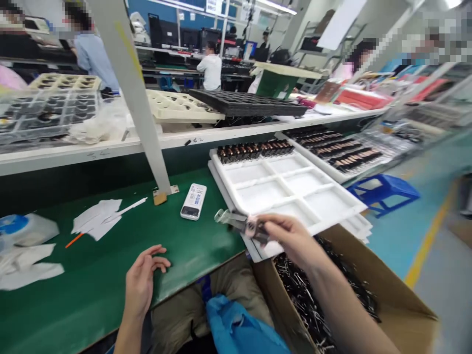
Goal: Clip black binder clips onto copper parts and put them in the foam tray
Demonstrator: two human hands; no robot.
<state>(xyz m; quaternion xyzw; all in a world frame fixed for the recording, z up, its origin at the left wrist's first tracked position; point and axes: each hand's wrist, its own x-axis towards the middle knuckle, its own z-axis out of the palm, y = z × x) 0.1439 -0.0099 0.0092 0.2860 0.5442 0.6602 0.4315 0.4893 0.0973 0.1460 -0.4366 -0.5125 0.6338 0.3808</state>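
Note:
My right hand (285,233) pinches a small part (251,226), dark with a copper-coloured middle and a clear piece sticking out to the left; it is slightly blurred. It hangs over the near left corner of a white divided tray (263,191). Along that tray's far edge stands a row of black and copper parts (254,150). My left hand (142,275) is above the green table (206,241) near its front edge, fingers apart and slightly curled, holding nothing. Between the hands and the shelf lies a white phone-like device (193,201).
An open cardboard box (398,305) of black wired parts sits below my right forearm. White paper (98,219) and a plastic bag (29,228) lie at left. A slanted white post (132,88) meets the table. A blue stool (383,191) stands right; people work behind.

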